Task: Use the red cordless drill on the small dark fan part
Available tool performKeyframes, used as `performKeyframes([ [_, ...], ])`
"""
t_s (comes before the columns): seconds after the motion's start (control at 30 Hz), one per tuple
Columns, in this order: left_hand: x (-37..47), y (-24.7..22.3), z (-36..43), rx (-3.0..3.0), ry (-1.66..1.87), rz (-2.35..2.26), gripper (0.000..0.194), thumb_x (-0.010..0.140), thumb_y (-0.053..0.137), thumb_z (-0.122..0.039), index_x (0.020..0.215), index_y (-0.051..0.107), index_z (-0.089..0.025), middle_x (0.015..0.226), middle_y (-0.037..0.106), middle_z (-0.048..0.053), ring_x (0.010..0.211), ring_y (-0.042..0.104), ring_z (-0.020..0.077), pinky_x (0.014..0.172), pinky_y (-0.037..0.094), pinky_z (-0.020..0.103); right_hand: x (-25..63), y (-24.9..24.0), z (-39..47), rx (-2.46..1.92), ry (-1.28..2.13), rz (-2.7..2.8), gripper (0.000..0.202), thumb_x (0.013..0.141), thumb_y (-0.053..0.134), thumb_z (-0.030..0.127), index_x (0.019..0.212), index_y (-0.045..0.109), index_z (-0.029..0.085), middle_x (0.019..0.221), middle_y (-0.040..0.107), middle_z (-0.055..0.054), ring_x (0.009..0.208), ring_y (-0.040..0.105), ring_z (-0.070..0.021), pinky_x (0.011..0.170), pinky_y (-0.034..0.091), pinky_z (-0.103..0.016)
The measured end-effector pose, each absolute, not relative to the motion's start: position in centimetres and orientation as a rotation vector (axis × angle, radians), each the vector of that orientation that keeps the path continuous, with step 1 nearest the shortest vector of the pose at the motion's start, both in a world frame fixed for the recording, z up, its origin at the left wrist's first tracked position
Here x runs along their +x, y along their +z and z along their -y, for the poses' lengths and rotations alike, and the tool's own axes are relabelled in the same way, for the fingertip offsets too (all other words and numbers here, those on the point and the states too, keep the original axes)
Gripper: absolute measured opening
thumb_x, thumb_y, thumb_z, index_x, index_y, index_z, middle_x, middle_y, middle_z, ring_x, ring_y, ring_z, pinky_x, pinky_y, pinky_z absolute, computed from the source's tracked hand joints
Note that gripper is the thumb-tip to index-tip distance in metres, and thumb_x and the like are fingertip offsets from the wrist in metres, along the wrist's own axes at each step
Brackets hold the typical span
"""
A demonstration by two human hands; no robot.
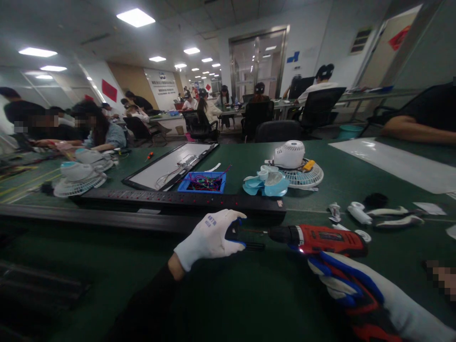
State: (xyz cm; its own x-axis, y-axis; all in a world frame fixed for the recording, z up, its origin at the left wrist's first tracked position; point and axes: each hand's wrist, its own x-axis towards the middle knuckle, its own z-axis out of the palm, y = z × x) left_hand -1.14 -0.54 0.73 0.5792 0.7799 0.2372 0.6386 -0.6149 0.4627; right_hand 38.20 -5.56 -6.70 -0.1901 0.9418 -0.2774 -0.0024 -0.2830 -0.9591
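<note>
My left hand, in a white glove with blue fingertips, grips the right end of a long black bar, its thumb and fingers curved around a small dark end piece. A red and black cordless drill is held by the handle in my gloved right hand. Its long thin bit points left at that end piece, and its lamp is lit. Whether the bit touches is unclear. Just behind lies a black power strip with a row of red marks.
Behind the strips are a blue tray of wires, a framed panel, light-blue fan blades and a white fan housing. Pliers and small white parts lie at right. A person's arm rests at far right.
</note>
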Motion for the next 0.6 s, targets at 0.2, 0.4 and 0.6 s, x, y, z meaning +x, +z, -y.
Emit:
performKeyframes([
  [0.2,-1.2,0.6,0.5,2.485,0.603,-1.162,0.067,0.080,0.079,-0.038,0.140,0.052,-0.026,0.127,0.065,0.007,0.112,0.065,0.0259,0.099,0.053,0.041,38.4,-6.8,5.4,-1.216,1.456,1.373,0.053,0.060,0.093,0.029,0.110,0.079,0.035,0.111,0.084,-0.011,0.105,0.076,-0.0388,0.105,0.053,-0.051],
  [0.4,-1.3,0.5,0.6,2.493,0.621,-1.157,0.068,0.079,0.080,-0.038,0.140,0.052,-0.026,0.126,0.065,0.007,0.112,0.065,0.0254,0.098,0.053,0.039,38.7,-7.1,5.6,-1.247,1.648,1.057,0.050,0.057,0.095,0.025,0.104,0.082,0.036,0.109,0.085,-0.007,0.103,0.078,-0.0326,0.091,0.063,-0.036],
  [0.6,-1.3,0.4,0.5,2.505,0.614,-1.168,0.068,0.079,0.080,-0.039,0.139,0.052,-0.026,0.125,0.066,0.007,0.110,0.066,0.0260,0.097,0.053,0.040,34.9,-2.8,5.9,-1.236,1.941,0.733,0.022,0.081,0.081,0.043,0.098,0.084,0.029,0.095,0.086,-0.010,0.070,0.078,-0.0203,0.057,0.064,-0.024],
])
